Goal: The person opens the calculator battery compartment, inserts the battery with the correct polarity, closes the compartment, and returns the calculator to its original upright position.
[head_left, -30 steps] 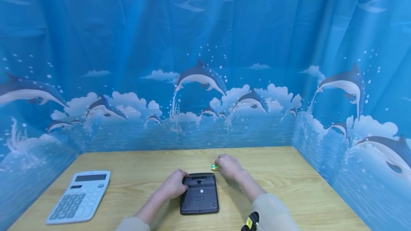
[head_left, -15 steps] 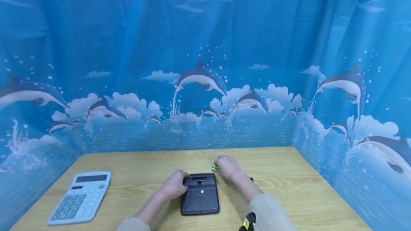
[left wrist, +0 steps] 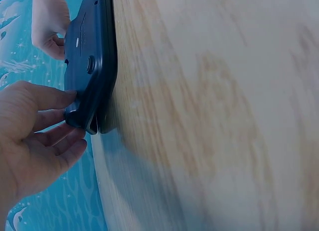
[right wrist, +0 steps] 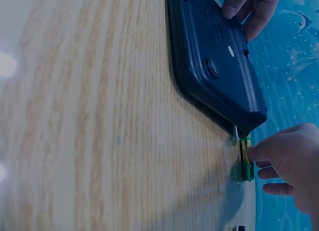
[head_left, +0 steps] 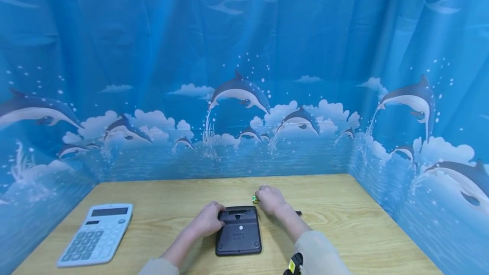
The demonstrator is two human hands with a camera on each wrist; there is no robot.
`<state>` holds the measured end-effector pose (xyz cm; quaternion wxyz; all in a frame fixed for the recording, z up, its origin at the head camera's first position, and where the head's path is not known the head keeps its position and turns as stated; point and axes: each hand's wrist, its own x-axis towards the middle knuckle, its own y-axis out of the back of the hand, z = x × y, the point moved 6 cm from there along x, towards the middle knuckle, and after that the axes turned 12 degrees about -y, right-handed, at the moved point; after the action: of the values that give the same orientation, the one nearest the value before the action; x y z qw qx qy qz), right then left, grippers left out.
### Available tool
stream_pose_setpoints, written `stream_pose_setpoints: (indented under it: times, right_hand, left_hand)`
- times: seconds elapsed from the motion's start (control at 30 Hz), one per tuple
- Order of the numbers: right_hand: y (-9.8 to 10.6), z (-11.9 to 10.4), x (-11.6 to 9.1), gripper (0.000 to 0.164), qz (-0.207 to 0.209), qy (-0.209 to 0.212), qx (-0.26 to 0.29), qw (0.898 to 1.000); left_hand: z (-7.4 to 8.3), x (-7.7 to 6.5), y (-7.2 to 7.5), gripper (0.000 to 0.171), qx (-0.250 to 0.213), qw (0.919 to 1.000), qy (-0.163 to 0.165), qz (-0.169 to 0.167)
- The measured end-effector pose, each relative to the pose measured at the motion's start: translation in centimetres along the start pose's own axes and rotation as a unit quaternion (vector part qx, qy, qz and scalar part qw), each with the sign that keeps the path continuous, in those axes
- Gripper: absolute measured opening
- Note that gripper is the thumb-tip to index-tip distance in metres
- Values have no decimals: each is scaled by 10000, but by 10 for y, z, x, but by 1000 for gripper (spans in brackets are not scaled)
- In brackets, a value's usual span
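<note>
Black device lies back-up mid-table, near side, w/ a recess at its far end that looks like a batt bay. L hand holds it by the far-left corner: thumb on the back, fingers curled at the edge, grip closed to abt the casing's thickness. Prob. held there to steady it, b/c that leaves the recess reachable from the right. R hand is just beyond the far-right corner, thumb & fingers closed in on a green-gold batt; grip is narrow, abt one batt wide, far side of the pinch hidden, and can't tell if a 2nd batt is behind. Batt sits low by the table surface, near the device's far edge, so prob. a short way to the recess. Small black piece shows past the R forearm, mostly hidden; set off right, prob. out of the way. White calc is well apart, far left of the device, keys up, screen at its far end. Far table edge runs along the curtain, w/ a strip of wood btwn it and R hand; more room right, btwn R forearm and the slanting right edge.
</note>
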<state>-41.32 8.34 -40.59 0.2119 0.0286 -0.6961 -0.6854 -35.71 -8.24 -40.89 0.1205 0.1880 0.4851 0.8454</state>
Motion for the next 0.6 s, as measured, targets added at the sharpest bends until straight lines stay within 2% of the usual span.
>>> stream_pose_setpoints:
  times: [0.2,0.6]
  right_hand:
    - [-4,-1,1,10,-81,1,9,10000]
    - [-8,-3,2,10,-115,27,-217,9997]
  left_hand:
    - [0,0,-1,31,33,10000,-86,-25]
    - [0,-1,-1,31,-9,10000,54,-7]
